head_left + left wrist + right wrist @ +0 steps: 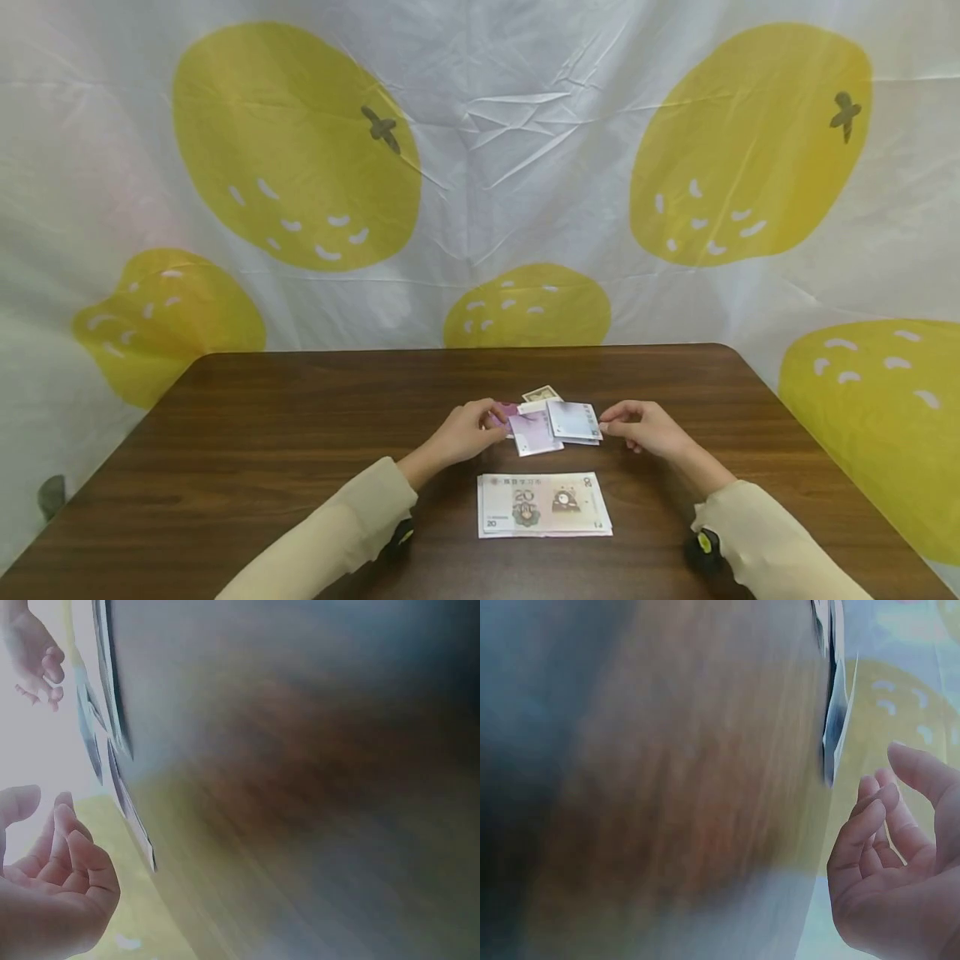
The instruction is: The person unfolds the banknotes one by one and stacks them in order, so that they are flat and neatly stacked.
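Observation:
Folded play banknotes lie in a loose pile on the wooden table. On top are a pale blue note (573, 419) and a lilac note (534, 435). A magenta note (508, 409) shows partly behind my left hand (472, 432), whose loosely bent fingers hover at the pile's left side. At the right edge of the blue note is my right hand (647, 427), fingers curled loosely. Both wrist views show thumb and fingers apart with nothing between them. Closer to me lies a neat stack of flat notes (544, 505), a 20 note on top.
Behind the pile a small yellowish note (542, 393) sticks out. The dark wooden table (315, 417) extends to both sides. A white curtain (525, 167) with yellow fruit prints hangs beyond its far edge. A dark rounded object (52, 497) is by the left edge.

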`<state>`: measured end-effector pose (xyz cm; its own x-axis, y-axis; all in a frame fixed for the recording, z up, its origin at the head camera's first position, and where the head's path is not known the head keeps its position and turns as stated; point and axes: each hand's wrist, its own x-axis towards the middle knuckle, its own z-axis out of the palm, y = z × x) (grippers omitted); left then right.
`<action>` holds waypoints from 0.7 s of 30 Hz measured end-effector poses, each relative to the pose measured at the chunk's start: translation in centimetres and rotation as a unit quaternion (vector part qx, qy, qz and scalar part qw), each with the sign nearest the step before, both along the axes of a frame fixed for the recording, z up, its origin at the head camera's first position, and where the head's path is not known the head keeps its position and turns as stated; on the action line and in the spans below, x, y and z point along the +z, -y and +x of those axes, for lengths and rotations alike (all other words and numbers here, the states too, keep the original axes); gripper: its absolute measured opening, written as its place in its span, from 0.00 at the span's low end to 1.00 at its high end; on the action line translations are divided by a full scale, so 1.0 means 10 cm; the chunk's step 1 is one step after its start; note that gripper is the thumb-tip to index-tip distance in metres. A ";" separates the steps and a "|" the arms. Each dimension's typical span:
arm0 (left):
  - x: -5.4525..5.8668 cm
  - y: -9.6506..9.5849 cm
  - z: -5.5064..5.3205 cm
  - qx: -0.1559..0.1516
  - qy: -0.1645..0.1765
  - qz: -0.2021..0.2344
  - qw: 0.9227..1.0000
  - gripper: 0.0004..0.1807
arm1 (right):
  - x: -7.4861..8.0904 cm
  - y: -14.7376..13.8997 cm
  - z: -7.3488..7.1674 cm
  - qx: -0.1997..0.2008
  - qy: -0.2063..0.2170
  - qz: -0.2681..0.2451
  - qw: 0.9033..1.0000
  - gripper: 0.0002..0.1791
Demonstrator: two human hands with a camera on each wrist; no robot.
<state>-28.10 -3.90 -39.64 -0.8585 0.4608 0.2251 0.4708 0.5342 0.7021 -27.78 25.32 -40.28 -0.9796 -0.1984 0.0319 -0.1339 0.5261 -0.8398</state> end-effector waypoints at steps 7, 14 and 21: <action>-0.02 -0.12 -0.08 -0.005 0.037 -0.009 0.999 0.09 | 0.00 -0.06 -0.11 0.009 0.009 -0.002 1.000 0.16; 0.02 -0.21 -0.14 -0.010 0.040 -0.015 0.999 0.11 | 0.04 -0.07 -0.18 0.015 0.021 0.017 1.000 0.19; 0.05 -0.34 -0.20 -0.005 0.062 -0.018 0.998 0.13 | 0.01 -0.07 -0.25 0.030 0.030 0.028 0.999 0.20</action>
<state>-30.11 -0.53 -39.14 -0.8736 0.4759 0.1015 0.3880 0.5554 0.7355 -30.28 26.00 -40.21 -0.9656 -0.2570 -0.0388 -0.1174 0.5644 -0.8171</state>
